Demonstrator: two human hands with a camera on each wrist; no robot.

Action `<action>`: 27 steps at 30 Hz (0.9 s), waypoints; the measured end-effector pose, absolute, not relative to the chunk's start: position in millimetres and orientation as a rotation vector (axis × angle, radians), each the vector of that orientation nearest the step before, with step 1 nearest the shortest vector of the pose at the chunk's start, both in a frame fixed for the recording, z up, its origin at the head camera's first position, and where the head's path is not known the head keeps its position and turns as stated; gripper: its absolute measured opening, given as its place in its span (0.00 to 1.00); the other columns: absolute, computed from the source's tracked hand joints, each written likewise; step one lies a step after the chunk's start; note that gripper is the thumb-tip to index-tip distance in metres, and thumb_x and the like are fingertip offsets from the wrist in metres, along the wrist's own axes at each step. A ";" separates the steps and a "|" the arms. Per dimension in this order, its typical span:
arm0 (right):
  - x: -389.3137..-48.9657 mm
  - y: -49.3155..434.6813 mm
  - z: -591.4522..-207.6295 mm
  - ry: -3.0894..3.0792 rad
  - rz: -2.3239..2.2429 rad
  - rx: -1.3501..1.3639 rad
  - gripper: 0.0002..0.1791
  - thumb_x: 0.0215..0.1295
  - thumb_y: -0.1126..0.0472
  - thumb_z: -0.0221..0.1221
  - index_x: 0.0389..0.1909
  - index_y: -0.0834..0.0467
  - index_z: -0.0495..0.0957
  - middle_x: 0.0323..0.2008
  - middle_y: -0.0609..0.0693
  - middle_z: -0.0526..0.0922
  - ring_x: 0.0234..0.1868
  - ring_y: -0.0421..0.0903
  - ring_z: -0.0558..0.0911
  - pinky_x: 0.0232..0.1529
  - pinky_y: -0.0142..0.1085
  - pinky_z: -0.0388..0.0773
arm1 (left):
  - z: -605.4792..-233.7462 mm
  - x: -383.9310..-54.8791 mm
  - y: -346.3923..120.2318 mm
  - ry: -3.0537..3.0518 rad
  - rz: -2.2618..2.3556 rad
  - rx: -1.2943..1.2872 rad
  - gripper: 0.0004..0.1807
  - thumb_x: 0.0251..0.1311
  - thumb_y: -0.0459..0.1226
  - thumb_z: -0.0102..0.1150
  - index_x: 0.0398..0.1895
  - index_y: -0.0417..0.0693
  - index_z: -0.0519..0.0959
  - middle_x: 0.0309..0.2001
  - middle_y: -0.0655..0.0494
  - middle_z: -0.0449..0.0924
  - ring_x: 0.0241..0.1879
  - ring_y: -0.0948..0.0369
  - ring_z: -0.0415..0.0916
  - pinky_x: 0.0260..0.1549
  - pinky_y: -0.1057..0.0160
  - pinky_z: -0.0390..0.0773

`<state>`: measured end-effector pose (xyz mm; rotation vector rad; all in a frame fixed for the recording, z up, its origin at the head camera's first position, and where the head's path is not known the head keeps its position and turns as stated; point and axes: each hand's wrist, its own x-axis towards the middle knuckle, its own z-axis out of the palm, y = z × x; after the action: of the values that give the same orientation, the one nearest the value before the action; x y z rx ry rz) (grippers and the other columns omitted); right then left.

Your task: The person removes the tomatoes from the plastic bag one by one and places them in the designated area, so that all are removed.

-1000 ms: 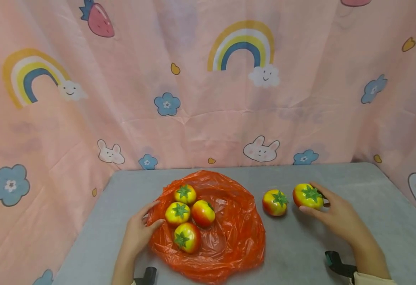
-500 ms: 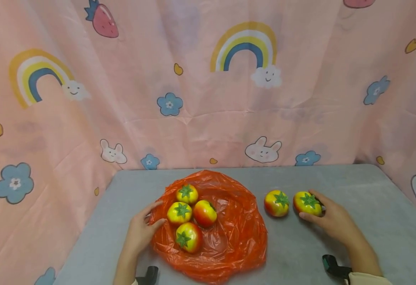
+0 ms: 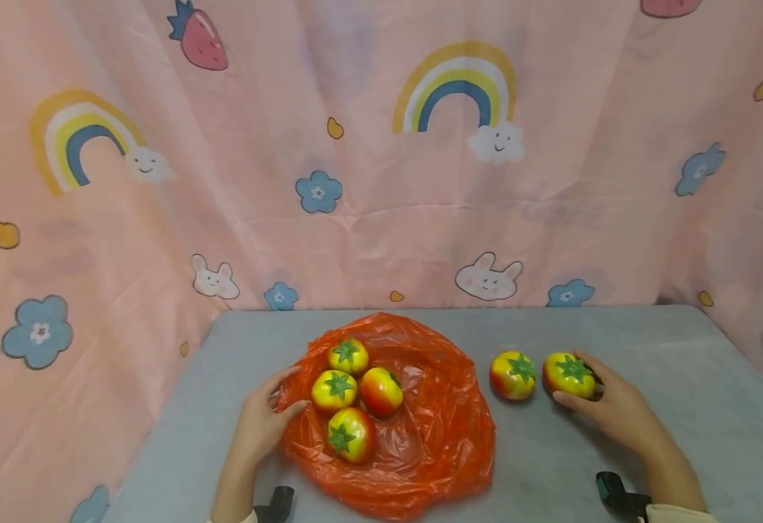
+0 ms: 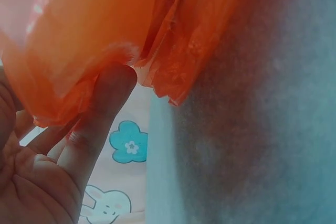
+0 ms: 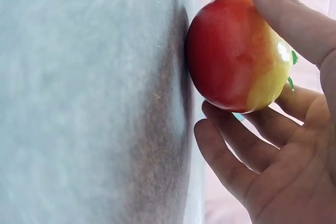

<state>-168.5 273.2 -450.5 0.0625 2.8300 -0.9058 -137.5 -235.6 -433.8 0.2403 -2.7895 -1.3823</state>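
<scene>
My right hand [image 3: 617,407] holds a glossy yellow-red tomato [image 3: 567,375] with a green star-shaped leaf top, low at the table. In the right wrist view, the thumb lies across one side of this tomato [image 5: 236,53] and the fingers reach round the other. A second tomato [image 3: 512,375] sits just left of it. At the left edge of a crumpled orange plastic bag [image 3: 440,436], my left hand [image 3: 264,421] touches the film with thumb and fingers spread apart. Several similar tomatoes, including a front one [image 3: 353,436], rest together on the bag's left half.
Everything lies on a grey table [image 3: 551,472]. Behind and beside it hangs a pink curtain [image 3: 381,218] printed with rainbows, flowers and rabbits. Dark wrist-worn devices, one at the right wrist [image 3: 617,494], show beside both wrists.
My right hand has come down with its tomato to the table, beside the second tomato. The left hand stays at the bag's edge. The head view has shifted slightly.
</scene>
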 end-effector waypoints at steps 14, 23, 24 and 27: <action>-169.8 268.2 -452.5 2.753 -0.908 0.112 0.62 0.60 0.27 0.57 0.78 0.66 0.41 0.71 0.79 0.50 0.67 0.78 0.57 0.63 0.75 0.57 | -432.1 -134.7 -235.5 -2.762 -1.440 0.228 0.32 0.59 0.30 0.67 0.68 0.55 0.73 0.70 0.37 0.68 0.61 0.38 0.76 0.50 0.47 0.85; -171.2 267.5 -449.8 2.724 -0.882 0.119 0.64 0.60 0.26 0.55 0.78 0.65 0.39 0.71 0.80 0.50 0.66 0.77 0.59 0.64 0.75 0.58 | -434.2 -137.2 -234.7 -2.779 -1.405 0.228 0.33 0.59 0.31 0.67 0.68 0.56 0.72 0.71 0.39 0.68 0.61 0.38 0.75 0.51 0.46 0.84; -171.0 267.6 -449.4 2.725 -0.884 0.116 0.64 0.60 0.25 0.55 0.78 0.66 0.39 0.71 0.80 0.51 0.66 0.77 0.60 0.64 0.75 0.58 | -434.4 -137.5 -234.4 -2.782 -1.404 0.230 0.33 0.59 0.31 0.67 0.68 0.57 0.72 0.71 0.40 0.68 0.62 0.38 0.75 0.51 0.46 0.84; -169.7 268.9 -447.9 2.754 -0.890 0.073 0.64 0.60 0.27 0.56 0.77 0.67 0.40 0.71 0.78 0.52 0.66 0.76 0.63 0.63 0.73 0.61 | -434.5 -138.3 -233.9 -2.786 -1.402 0.241 0.33 0.59 0.31 0.67 0.68 0.57 0.72 0.71 0.40 0.68 0.62 0.38 0.75 0.51 0.46 0.84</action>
<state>-169.7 268.9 -447.9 0.0725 2.7536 -0.8899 -138.3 -233.9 -434.5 0.2408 -2.7860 -1.4022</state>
